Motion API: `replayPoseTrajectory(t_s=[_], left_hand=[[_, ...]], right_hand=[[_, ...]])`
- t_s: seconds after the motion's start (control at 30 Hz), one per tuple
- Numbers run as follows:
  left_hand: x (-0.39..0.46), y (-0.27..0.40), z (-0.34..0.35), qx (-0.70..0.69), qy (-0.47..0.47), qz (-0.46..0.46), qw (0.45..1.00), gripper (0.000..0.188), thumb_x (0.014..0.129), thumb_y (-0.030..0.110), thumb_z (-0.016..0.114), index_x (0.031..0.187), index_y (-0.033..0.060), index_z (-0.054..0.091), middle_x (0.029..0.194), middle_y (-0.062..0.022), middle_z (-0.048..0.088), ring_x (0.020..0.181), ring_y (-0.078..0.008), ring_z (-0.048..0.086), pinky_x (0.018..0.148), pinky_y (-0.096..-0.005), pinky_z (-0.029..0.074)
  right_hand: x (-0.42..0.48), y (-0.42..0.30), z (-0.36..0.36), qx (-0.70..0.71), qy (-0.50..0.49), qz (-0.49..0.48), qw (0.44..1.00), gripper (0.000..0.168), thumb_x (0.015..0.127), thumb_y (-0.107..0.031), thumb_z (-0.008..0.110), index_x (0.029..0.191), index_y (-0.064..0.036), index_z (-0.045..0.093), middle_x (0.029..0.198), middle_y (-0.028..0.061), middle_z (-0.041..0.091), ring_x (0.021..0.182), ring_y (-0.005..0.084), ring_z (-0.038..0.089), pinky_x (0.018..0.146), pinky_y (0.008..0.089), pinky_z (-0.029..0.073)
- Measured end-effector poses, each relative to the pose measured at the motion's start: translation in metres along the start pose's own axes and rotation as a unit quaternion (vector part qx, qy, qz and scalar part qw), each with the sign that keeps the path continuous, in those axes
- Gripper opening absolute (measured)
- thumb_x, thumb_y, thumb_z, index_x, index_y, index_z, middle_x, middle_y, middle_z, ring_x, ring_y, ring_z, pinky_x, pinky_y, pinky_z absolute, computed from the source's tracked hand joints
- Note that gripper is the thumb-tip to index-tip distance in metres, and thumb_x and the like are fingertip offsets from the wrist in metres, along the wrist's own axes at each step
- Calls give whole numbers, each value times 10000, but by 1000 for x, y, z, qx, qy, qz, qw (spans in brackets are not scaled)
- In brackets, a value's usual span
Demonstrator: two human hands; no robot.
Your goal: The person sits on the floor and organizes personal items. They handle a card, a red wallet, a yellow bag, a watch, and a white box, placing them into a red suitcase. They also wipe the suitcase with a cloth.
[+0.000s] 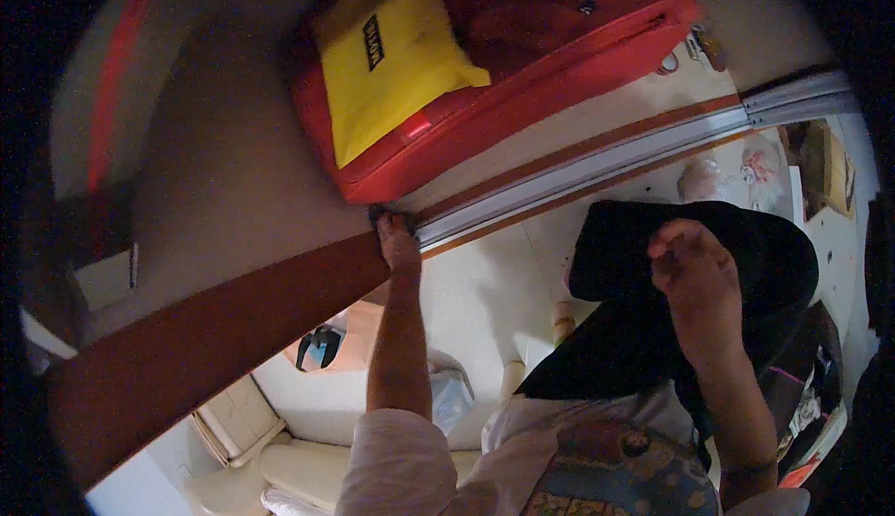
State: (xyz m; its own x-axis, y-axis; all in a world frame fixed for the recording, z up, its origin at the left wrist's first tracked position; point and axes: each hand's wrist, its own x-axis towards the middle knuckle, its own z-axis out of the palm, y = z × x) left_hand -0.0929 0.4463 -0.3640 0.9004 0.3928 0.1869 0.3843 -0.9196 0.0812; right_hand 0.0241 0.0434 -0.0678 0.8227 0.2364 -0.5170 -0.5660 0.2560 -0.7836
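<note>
My left hand (398,240) reaches over the brown board edge (266,292), right at the lower corner of a red fabric suitcase or bag (503,96). A small dark part sits at its fingertips, and the exact grip is hard to make out. On top of the red bag lies a yellow pouch (391,61) that bears black writing. My right hand (696,264) is held above my bent leg in black trousers (622,236), its fingers curled. Whether anything is inside those fingers is not visible.
A pale metal sliding track (580,173) runs along the board edge. Below are a peach-coloured paper bag (356,338), a bluish plastic bag (449,397), a cream cabinet (238,418) and clear plastic bags (703,179). An open cardboard box (835,166) stands far right.
</note>
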Motion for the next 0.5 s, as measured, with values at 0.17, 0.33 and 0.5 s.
replayPoseTrajectory(t_s=[0.17, 0.33, 0.5], left_hand=[[21, -11, 31, 22, -167, -108, 980, 367, 716, 55, 551, 1080, 103, 544, 1091, -154, 530, 1027, -337, 497, 854, -400, 425], [29, 13, 28, -121, -53, -218, 967, 422, 629, 74, 619, 1044, 142, 580, 1031, -156, 565, 954, -348, 534, 829, -406, 443], [19, 47, 37, -352, -52, -150, 922, 306, 613, 54, 611, 914, 113, 614, 975, -134, 593, 926, -299, 561, 836, -386, 441]], right_hand=[[-8, -7, 7, 6, 15, 41, 999, 166, 873, -191, 518, 923, -51, 592, 815, 51, 614, 687, 113, 529, 621, 219, 410], [-17, -7, -9, 30, 36, 19, 999, 177, 868, -213, 531, 920, -53, 586, 813, 47, 608, 670, 105, 514, 607, 215, 402], [-20, -14, -14, 89, 19, 22, 996, 193, 871, -236, 537, 932, -56, 576, 826, 43, 600, 687, 102, 512, 606, 215, 397]])
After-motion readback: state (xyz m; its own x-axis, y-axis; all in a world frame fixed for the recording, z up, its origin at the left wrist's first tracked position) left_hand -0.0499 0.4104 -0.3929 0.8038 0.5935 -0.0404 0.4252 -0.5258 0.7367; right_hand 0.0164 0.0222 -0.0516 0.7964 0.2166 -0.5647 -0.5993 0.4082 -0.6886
